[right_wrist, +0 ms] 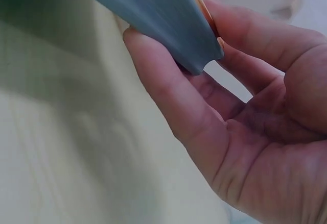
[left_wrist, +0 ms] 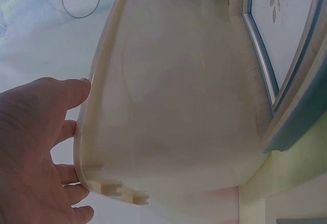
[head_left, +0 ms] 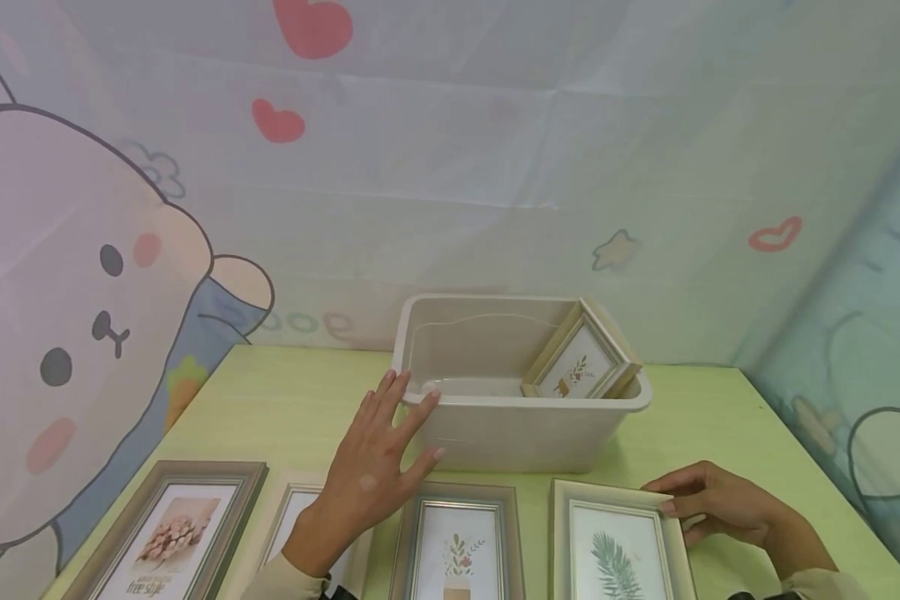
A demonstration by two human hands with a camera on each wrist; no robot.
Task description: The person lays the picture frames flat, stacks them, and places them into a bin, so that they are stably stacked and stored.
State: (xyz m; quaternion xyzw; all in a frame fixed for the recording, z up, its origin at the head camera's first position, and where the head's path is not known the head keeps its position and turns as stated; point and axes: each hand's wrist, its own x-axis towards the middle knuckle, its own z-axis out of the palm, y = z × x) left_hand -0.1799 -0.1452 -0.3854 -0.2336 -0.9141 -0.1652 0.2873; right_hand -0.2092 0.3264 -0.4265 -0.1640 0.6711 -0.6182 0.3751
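My left hand rests its fingertips on the rim at the front left corner of a beige plastic bin, fingers spread and mostly straight. A picture frame with a potted-plant print leans at a slant inside the bin's right end. At the table's front right, my right hand pinches the right edge of a pale picture frame with a green leaf print. In the right wrist view, thumb and fingers lie on opposite faces of that frame.
Several more frames line the table's front: a brown one with a pink print, a cream one partly behind my left arm, and a grey-brown one with a plant print. A cartoon-printed cloth hangs behind the green table.
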